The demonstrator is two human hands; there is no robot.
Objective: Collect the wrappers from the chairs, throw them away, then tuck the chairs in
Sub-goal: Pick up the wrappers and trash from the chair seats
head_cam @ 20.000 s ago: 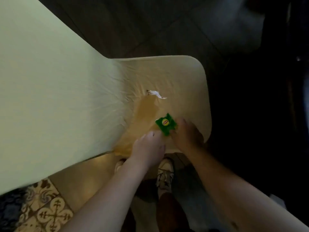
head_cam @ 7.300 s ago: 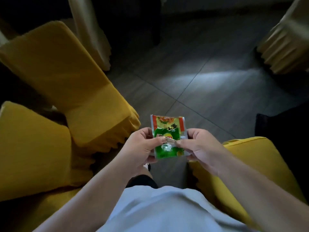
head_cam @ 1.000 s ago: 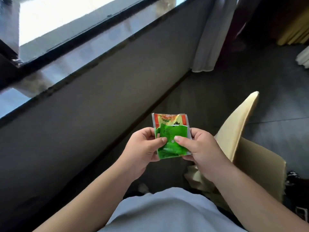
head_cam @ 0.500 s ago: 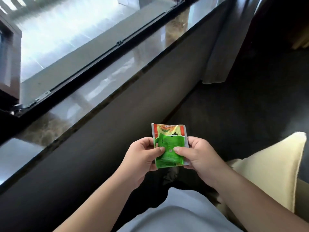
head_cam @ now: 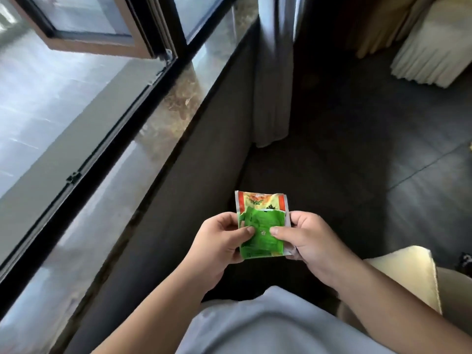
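I hold a small stack of wrappers (head_cam: 263,226) at waist height in front of me: a green one on top of a larger green packet with an orange and red top edge. My left hand (head_cam: 219,238) pinches the stack's left side with its thumb on the green face. Gripping the right side the same way is my right hand (head_cam: 304,238). A cream-covered chair (head_cam: 406,274) stands low at the right, just behind my right forearm.
A low dark wall (head_cam: 178,200) topped by a marble sill (head_cam: 158,129) runs along my left, with an open window (head_cam: 84,29) above it. A grey curtain (head_cam: 273,80) hangs ahead. Another draped cream chair (head_cam: 434,44) stands at the far right on dark floor tiles.
The view has swung along the window wall, bringing the open window frame and curtain into sight. Both hands keep the same hold on the wrappers.
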